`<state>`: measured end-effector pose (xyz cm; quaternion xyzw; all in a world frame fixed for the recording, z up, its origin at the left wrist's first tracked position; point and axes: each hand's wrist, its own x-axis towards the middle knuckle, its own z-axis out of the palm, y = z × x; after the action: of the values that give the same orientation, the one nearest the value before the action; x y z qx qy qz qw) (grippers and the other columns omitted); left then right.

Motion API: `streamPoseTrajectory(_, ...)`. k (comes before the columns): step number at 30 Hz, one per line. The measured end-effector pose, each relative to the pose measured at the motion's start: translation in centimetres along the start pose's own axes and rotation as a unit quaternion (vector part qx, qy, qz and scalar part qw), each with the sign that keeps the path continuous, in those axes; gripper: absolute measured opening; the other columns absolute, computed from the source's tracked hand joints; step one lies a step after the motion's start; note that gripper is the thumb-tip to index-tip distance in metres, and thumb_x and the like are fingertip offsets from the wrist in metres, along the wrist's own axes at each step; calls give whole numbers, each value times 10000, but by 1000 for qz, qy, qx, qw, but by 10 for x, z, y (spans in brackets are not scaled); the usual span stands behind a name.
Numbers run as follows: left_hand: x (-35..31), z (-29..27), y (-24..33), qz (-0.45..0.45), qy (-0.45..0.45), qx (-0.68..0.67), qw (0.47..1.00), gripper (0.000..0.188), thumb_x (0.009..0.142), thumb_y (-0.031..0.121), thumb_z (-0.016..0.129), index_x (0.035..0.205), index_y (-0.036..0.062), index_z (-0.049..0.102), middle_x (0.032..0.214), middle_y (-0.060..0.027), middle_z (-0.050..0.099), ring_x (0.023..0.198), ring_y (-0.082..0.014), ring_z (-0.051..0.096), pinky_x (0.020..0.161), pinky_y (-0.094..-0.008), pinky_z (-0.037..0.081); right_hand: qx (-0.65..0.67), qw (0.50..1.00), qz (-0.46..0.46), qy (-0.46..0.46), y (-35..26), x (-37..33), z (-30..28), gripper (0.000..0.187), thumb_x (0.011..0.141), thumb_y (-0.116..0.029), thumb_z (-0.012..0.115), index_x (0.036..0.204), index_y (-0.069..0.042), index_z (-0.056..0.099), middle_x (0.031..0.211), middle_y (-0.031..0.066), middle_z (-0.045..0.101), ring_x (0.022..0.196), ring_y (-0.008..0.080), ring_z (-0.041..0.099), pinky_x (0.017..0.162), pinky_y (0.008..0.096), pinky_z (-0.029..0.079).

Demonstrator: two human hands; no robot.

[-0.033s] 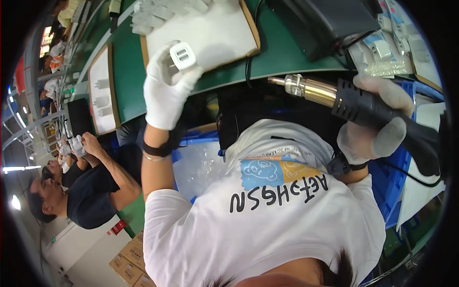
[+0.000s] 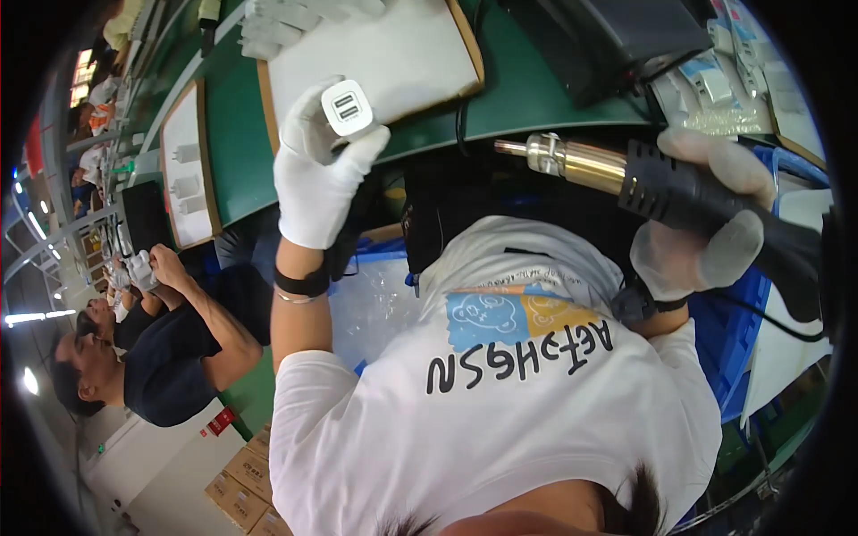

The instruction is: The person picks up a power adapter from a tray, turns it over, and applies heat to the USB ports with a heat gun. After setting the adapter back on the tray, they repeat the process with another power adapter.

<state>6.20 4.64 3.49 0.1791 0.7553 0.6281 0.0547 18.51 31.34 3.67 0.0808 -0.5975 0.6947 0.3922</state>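
Observation:
My left hand [image 2: 315, 174], in a white glove, pinches a small white charger [image 2: 347, 108] with two USB ports facing up. Thumb and fingers grip it by its sides, above the near edge of a white-lined cardboard tray [image 2: 375, 54]. In my right hand [image 2: 684, 232], partly covered by whitish finger covers, is a hot-air gun [image 2: 715, 210] with a black vented body and brass-coloured barrel. Its narrow metal nozzle points left toward my left hand, well apart from the charger.
Several white chargers [image 2: 273, 25] lie at the tray's far left. A black box-shaped device [image 2: 608, 45] stands right of it on the green table [image 2: 509, 98]. Packaged items [image 2: 710, 85] lie far right. Blue crates [image 2: 728, 357] stand below. A co-worker [image 2: 179, 357] sits at left.
My left hand has shifted slightly right and nearer with the charger, whose port face now shows more squarely. The hot-air gun has moved slightly left.

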Motion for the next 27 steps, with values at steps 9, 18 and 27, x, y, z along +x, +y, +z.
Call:
streamPoseTrajectory(9,-45,37,-16,-27,-27,10,999,562,652,-19,744,1141,39,472,1094,-56,522,990,-144,529,866,-274,443,-23,988,-80,-127,15,13,-5,510,890,-471,447,1053,2,546,875,233,633,701,243,638,631,291,534)
streamPoseTrajectory(18,-56,48,-20,-28,-39,36,998,549,643,-15,749,1111,43,468,1063,-58,551,929,-140,556,849,-265,447,7,980,-41,-195,10,2,-7,543,825,-453,575,1069,30,526,857,254,630,701,253,652,623,274,549)
streamPoseTrajectory(27,-57,53,-26,17,-26,63,998,547,652,-4,751,1109,49,454,1047,-67,575,900,-129,558,794,-249,451,-38,967,-44,-248,-1,4,-4,625,708,-337,726,1151,30,480,933,267,614,797,260,648,666,274,551)
